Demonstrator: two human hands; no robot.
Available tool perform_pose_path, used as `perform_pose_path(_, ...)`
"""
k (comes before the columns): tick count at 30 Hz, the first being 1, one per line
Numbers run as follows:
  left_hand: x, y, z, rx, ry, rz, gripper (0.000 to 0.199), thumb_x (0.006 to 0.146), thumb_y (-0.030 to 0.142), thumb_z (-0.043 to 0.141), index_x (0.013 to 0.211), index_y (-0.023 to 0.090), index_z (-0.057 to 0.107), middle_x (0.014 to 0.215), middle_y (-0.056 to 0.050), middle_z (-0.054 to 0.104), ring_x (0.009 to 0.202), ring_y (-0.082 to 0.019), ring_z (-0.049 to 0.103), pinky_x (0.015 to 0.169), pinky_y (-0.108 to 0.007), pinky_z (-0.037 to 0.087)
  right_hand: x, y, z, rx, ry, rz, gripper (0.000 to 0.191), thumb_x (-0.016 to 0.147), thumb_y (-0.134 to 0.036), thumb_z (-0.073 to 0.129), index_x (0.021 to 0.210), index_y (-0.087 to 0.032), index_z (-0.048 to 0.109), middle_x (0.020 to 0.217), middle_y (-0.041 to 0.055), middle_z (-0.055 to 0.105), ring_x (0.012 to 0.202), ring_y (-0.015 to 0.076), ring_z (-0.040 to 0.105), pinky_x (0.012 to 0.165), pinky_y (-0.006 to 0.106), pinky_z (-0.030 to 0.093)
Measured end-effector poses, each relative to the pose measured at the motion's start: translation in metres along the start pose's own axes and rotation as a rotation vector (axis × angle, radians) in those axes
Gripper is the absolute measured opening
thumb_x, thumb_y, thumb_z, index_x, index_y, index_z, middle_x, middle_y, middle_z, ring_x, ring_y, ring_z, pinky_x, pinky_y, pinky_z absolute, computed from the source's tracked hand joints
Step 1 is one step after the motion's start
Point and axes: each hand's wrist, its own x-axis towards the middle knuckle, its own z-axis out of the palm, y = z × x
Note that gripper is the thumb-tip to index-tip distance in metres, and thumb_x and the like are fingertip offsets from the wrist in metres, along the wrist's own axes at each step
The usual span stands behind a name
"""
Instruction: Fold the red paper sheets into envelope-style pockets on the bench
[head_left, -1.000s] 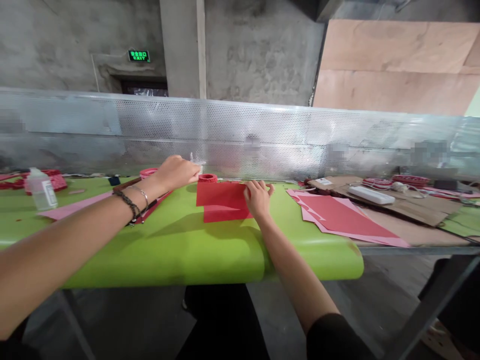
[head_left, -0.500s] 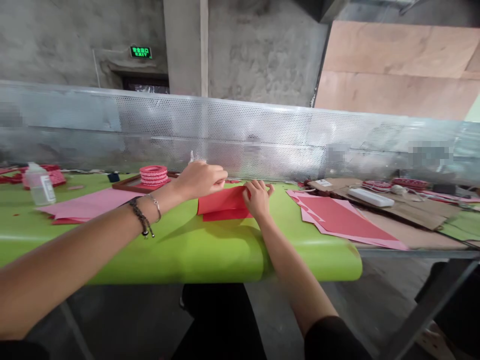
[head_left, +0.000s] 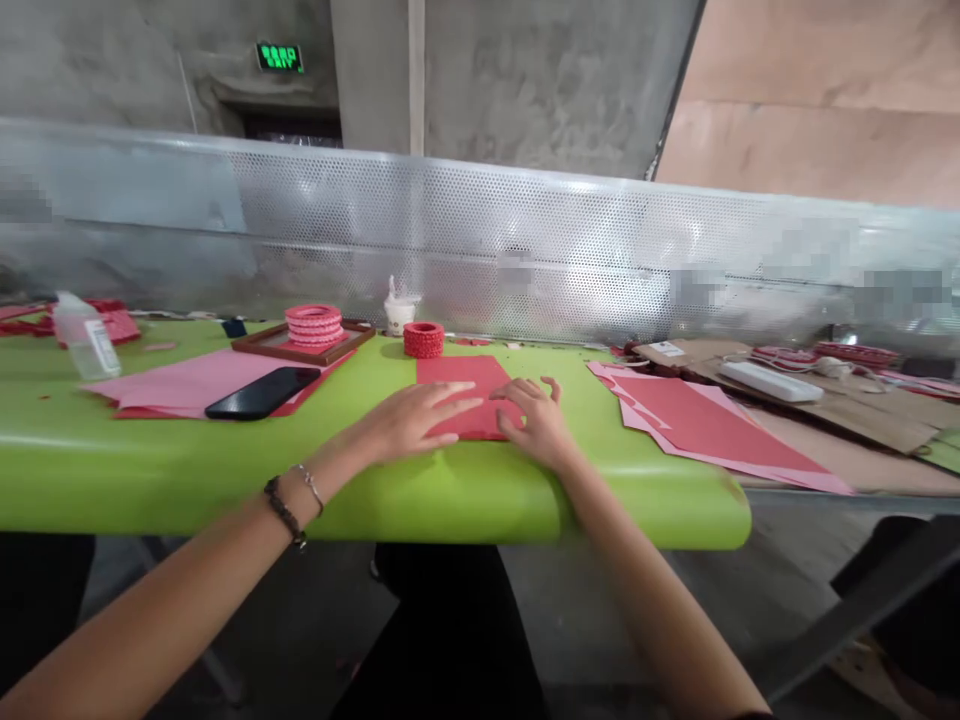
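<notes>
L hand [head_left: 409, 422] & R hand [head_left: 538, 422] open, fingers apart, w/ red paper [head_left: 463, 371] (EXIT sign [head_left: 279, 58] lit).

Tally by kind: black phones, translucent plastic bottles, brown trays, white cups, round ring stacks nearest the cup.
Black rectangular phone: 1
Translucent plastic bottle: 1
Brown rectangular tray: 1
Small white cup: 1
Round ring stacks: 2 (pink-and-white stack, red stack)
Total: 6

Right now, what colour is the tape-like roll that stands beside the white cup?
The roll is red, seen in the head view.
</notes>
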Motion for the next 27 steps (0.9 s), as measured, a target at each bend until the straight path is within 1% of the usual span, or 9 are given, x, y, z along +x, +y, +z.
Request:
perform_pose_path(2,-0.009,-0.005,0.013,-0.059,-0.043,-0.047,0.041,0.092,0.029,0.04,0.132,0.019,0.039,0.134,-0.011,0.048,0.116,-0.023,0.051,0.092,-0.038,0.045,-0.004,0.0,0.002,0.156,-0.037,0.019,0.021,0.078,-0.018,0.047,0.096,-0.017,0.058,0.085,0.0053,0.065,0.081,0.0165,0.06,0.084,0.035,0.04)
perform_pose_path(5,-0.012,-0.006,0.021,-0.074,-0.02,-0.083,0.038,0.093,0.024,0.034,0.13,0.018,0.041,0.128,-0.01,0.054,0.109,-0.021,0.056,0.086,-0.034,0.047,-0.001,-0.005,0.008,0.198,-0.131,0.033,0.022,0.077,-0.017,0.05,0.097,-0.016,0.058,0.083,0.0047,0.066,0.075,0.0143,0.061,0.067,0.024,0.044)
perform_pose_path(10,-0.007,-0.001,0.018,0.056,-0.002,0.004,0.027,0.09,0.022,0.041,0.111,0.017,0.056,0.106,-0.008,0.066,0.082,-0.021,0.064,0.072,-0.033,0.048,0.006,-0.019,0.016,0.087,-0.17,0.04,0.013,0.077,-0.015,0.054,0.087,-0.015,0.062,0.081,0.0053,0.069,0.069,0.0152,0.061,0.06,0.023,0.042)
perform_pose_path(13,-0.006,0.002,0.017,0.072,-0.015,-0.031,0.023,0.088,0.021,0.044,0.103,0.017,0.06,0.082,-0.004,0.069,0.069,-0.02,0.063,0.064,-0.03,0.046,0.005,-0.022,0.015,0.085,-0.162,0.015,0.016,0.078,-0.014,0.054,0.092,-0.016,0.063,0.088,0.0054,0.07,0.075,0.0152,0.063,0.064,0.023,0.043)
perform_pose_path(15,-0.007,0.003,0.016,0.062,-0.024,-0.064,0.021,0.087,0.021,0.045,0.099,0.017,0.062,0.074,-0.003,0.068,0.065,-0.019,0.062,0.061,-0.028,0.044,0.003,-0.023,0.015,0.061,-0.151,0.008,0.019,0.08,-0.015,0.053,0.096,-0.016,0.064,0.094,0.0053,0.07,0.079,0.0156,0.064,0.065,0.023,0.044)
perform_pose_path(18,-0.007,0.004,0.015,0.024,-0.021,-0.099,0.021,0.087,0.02,0.043,0.096,0.017,0.061,0.078,-0.003,0.068,0.067,-0.018,0.063,0.061,-0.027,0.043,0.002,-0.026,0.017,0.009,-0.12,0.036,0.021,0.084,-0.016,0.049,0.098,-0.018,0.065,0.097,0.0056,0.07,0.082,0.0173,0.064,0.066,0.024,0.044)
perform_pose_path(21,-0.007,0.004,0.016,-0.026,-0.007,-0.16,0.023,0.087,0.022,0.042,0.103,0.017,0.059,0.084,-0.003,0.07,0.073,-0.018,0.064,0.062,-0.026,0.043,0.003,-0.03,0.02,-0.004,-0.073,0.094,0.022,0.086,-0.015,0.047,0.098,-0.019,0.064,0.101,0.0058,0.068,0.086,0.0175,0.063,0.066,0.025,0.044)
perform_pose_path(24,-0.007,0.004,0.017,-0.068,-0.039,-0.223,0.023,0.086,0.025,0.044,0.101,0.016,0.059,0.084,-0.004,0.07,0.076,-0.019,0.065,0.064,-0.027,0.045,0.006,-0.033,0.022,-0.007,-0.052,0.139,0.018,0.086,-0.015,0.048,0.089,-0.019,0.065,0.098,0.0058,0.068,0.087,0.0169,0.061,0.067,0.024,0.043)
perform_pose_path(27,-0.007,0.003,0.017,-0.042,-0.059,-0.219,0.027,0.085,0.023,0.044,0.106,0.015,0.059,0.087,-0.005,0.07,0.078,-0.02,0.065,0.066,-0.029,0.046,0.008,-0.034,0.023,-0.01,-0.065,0.168,0.015,0.085,-0.016,0.049,0.081,-0.018,0.064,0.091,0.006,0.066,0.082,0.0167,0.06,0.062,0.024,0.041)
